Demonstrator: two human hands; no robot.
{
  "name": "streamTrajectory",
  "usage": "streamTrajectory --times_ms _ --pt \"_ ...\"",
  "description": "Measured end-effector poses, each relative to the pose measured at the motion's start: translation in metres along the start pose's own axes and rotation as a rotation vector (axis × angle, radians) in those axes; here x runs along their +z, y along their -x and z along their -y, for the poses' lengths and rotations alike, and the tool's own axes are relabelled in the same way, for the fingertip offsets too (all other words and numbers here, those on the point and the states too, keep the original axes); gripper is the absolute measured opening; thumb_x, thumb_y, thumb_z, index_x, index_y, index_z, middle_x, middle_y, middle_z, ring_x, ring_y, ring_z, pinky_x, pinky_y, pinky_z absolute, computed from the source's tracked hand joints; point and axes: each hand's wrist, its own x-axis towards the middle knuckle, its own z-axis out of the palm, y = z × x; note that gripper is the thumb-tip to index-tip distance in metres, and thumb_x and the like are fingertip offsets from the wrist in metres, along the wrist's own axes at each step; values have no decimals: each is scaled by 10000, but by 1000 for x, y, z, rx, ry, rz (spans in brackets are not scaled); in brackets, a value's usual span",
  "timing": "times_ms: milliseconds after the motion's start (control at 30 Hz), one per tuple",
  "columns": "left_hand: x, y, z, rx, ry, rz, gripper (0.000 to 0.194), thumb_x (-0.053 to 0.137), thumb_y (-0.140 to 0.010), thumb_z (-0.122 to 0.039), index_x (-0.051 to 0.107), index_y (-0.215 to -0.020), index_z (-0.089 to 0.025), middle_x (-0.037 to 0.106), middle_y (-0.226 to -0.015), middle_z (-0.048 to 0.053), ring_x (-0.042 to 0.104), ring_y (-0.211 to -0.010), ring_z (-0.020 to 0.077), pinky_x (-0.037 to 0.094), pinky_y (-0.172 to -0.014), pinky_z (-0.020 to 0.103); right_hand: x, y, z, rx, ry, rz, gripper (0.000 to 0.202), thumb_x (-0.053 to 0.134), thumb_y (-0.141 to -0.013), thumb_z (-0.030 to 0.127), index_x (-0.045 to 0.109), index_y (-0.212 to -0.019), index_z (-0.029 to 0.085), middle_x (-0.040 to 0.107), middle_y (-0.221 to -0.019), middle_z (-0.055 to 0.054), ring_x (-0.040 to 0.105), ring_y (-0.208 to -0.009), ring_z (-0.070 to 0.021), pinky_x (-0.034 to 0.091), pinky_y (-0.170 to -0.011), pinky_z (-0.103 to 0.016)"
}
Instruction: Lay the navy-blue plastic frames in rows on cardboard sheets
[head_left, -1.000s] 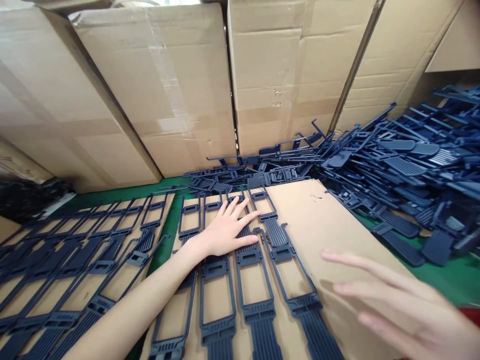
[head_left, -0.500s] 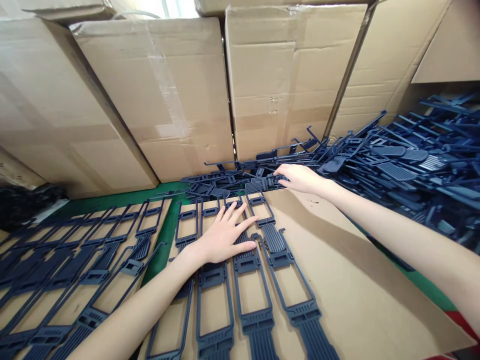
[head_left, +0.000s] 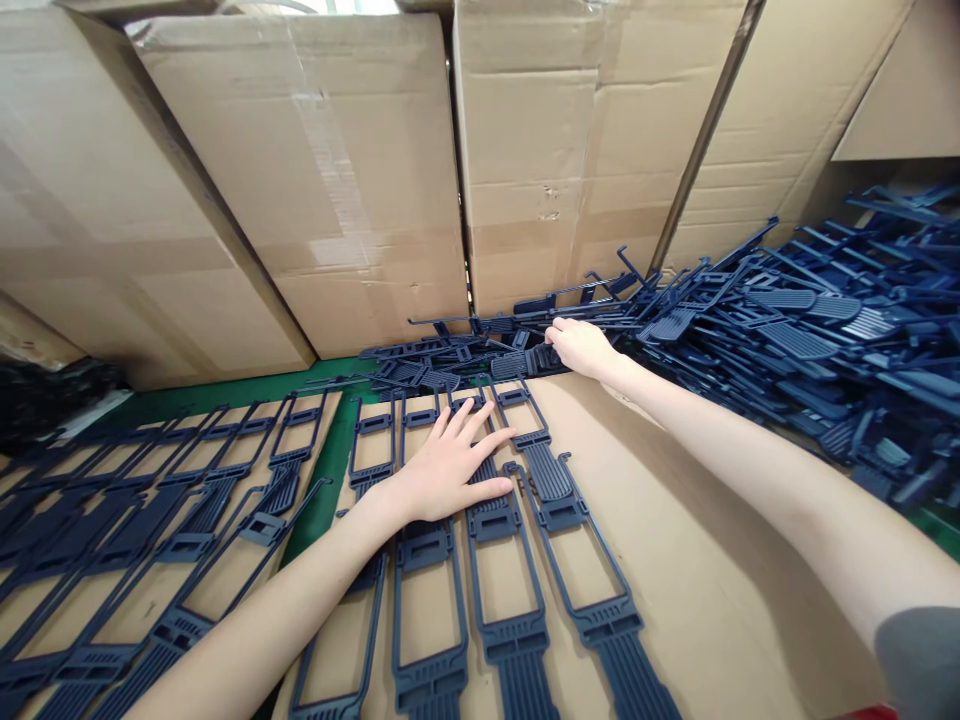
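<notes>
My left hand [head_left: 450,465] lies flat with fingers spread over dark blue plastic frame parts laid in rows on a cardboard sheet [head_left: 675,560]. One such frame part [head_left: 506,600], with a ribbed plate and a rectangular opening, runs out from under that hand. Another frame part [head_left: 585,560] lies just to its right. At the sheet's far edge, my right hand [head_left: 579,345] has its fingers closed on a dark blue plastic part [head_left: 538,358] among the loose pieces there. The fingertips partly hide what they grip.
A tangled heap of the same blue parts [head_left: 795,310] rises at the right. Tall taped cardboard boxes [head_left: 360,190] line the back. Another cardboard sheet with frame parts [head_left: 187,540] lies at left, on a green surface [head_left: 247,372]. A black plastic bag [head_left: 45,400] sits far left.
My right hand has shifted slightly left, its fingers closing more tightly on the loose part. The view has tilted down a little. My left hand stays in place.
</notes>
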Motion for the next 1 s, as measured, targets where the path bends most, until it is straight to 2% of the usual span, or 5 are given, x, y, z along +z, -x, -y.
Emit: streamTrajectory --times_ms 200,433,533,667,1000 --pt "2 0 2 12 -4 -11 678 301 -893 -693 274 -1466 -332 92 -1582 80 -14 -1439 338 69 -1139 568 -11 0 -10 49 18 -124 282 368 -885 60 611 -1020 107 554 -1024 -168 503 -956 -271 378 -750 -364" --pt "0 0 0 -5 -1 9 684 306 -891 -694 281 -1467 -324 67 -1585 73 -15 -1437 350 65 -1137 573 -52 17 -17 60 -142 -674 279 334 -962 244 585 -1043 153 541 -1005 -147 507 -985 -294 413 -814 -457" --pt "-1 -1 -1 -1 1 4 679 328 -892 -685 285 -1466 -325 75 -1584 71 -11 -1437 352 68 -1135 576 -71 37 -18 67 -136 -825 243 394 -963 327 585 -970 176 559 -978 -129 521 -971 -280 419 -829 -454" --pt "-1 -1 0 -1 15 19 698 325 -888 -694 276 -1472 -316 71 -1583 77 -32 -1434 353 58 -1135 577 -86 70 -23 -25 -59 -834 236 488 -932 368 625 -844 197 589 -951 -102 542 -899 -253 442 -812 -438" --pt "-17 6 4 36 51 74 706 259 -918 -666 164 -1505 -286 -35 -1576 79 -65 -1442 278 3 -1150 519 -84 146 -35 -166 -254 -676 137 678 -832 236 648 -965 246 572 -1016 -60 618 -800 -189 546 -746 -357"
